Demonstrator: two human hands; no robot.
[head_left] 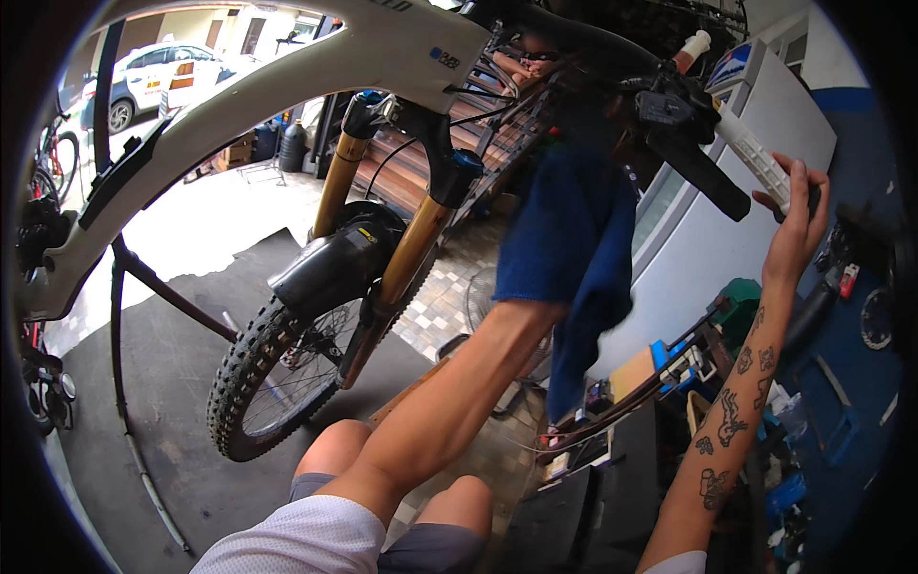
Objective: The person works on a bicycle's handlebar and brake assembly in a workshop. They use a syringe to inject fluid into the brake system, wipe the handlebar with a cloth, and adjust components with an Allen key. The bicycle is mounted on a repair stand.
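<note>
Blue cloth (pixel 564 225) covers the left hand in the head view, right of the fork (pixel 414 244) — how it grasps, I cannot tell; right hand (pixel 798 203) holds the pale handle (pixel 749 146) near its end

Dark lettering (pixel 390 5), blue-marked label (pixel 443 57) on bike frame (pixel 382 48)

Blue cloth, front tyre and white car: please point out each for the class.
Blue cloth (pixel 559 230), head view: upper draped fabric.
Front tyre (pixel 235 383), head view: knobbly tread.
White car (pixel 155 80), head view: its side.
</note>
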